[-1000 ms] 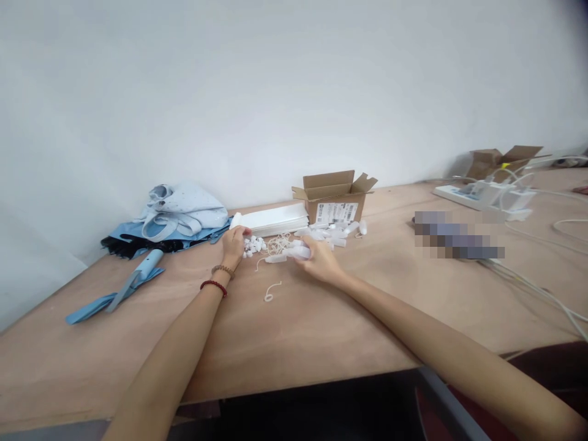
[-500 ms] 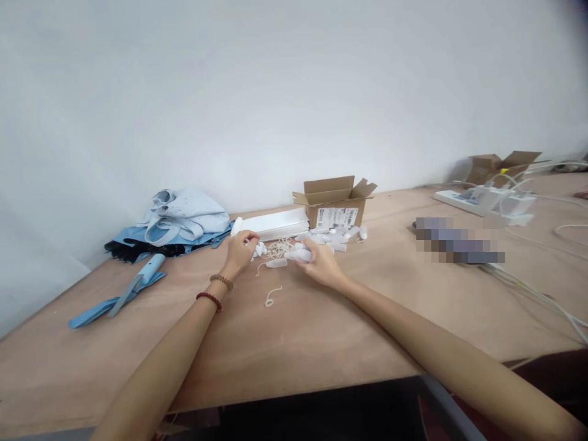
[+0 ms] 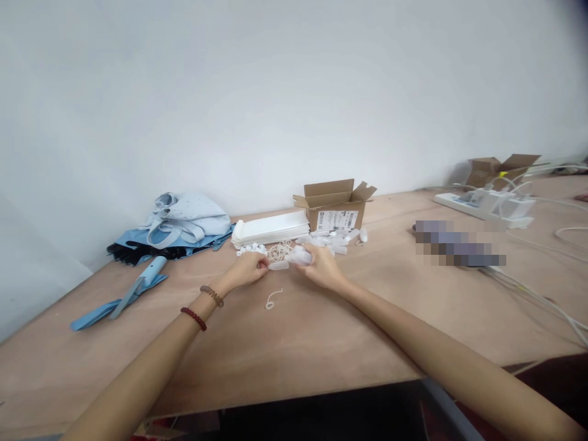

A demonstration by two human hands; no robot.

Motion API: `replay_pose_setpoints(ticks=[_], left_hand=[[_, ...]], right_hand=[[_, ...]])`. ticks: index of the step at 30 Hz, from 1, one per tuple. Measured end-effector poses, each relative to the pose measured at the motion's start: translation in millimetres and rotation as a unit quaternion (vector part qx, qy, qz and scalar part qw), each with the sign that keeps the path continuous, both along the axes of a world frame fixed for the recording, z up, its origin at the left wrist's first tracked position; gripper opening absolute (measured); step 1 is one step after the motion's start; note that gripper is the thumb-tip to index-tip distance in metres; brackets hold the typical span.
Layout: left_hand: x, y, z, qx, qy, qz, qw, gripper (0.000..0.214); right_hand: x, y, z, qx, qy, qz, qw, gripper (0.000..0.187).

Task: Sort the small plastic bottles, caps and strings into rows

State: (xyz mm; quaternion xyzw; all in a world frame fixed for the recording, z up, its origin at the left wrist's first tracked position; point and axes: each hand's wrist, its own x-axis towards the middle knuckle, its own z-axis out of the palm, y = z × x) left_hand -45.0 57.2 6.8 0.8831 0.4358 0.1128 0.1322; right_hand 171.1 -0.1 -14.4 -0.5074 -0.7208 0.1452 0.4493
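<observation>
My left hand is closed in a pinch at the left end of a small clear plastic tube; what it pinches is too small to name. My right hand is wrapped round a bundle of clear tubes, from which that tube sticks out to the left. Behind the hands lie small white caps, a tangle of pale strings and more loose tubes. One looped string lies on the wooden table just below the hands.
A flat white stack and an open cardboard box stand against the wall. At the left lie a pale blue bag and a blue folded umbrella. A power strip, white cables and another box are at the right.
My left hand has come back from the white caps near the stack and moved right to the tube's end, now pinched. My right hand has stayed closed on the tubes.
</observation>
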Motion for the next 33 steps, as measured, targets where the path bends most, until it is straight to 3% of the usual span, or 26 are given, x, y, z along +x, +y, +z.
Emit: replay_pose_setpoints(ticks=[5, 10, 15, 21, 28, 33], left_hand=[[3, 0, -1.2, -0.023, 0.015, -0.024, 0.999, 0.012], [6, -4, 0.5, -0.026, 0.028, -0.092, 0.995, 0.012], [10, -16, 21.0, -0.042, 0.007, -0.128, 0.991, 0.009], [13, -23, 48.8, -0.028, 0.02, -0.101, 0.994, 0.014], [12, -8, 46.2, 0.014, -0.016, -0.095, 0.995, 0.015], [1, 0, 51.1, 0.071, -0.037, -0.024, 0.997, 0.013]], right_hand=[[-1, 0, -0.7, 0.002, -0.023, 0.078, 0.997, 0.029], [-6, 3, -8.2, -0.032, -0.066, 0.155, 0.985, 0.05], [-9, 4, -7.5, 0.024, -0.084, 0.214, 0.973, 0.039], [-9, 0, -6.2, -0.001, -0.042, 0.222, 0.974, 0.025], [-10, -8, -1.1, -0.082, 0.029, 0.217, 0.972, 0.019], [-2, -8, 0.3, -0.092, 0.003, 0.195, 0.976, 0.014]])
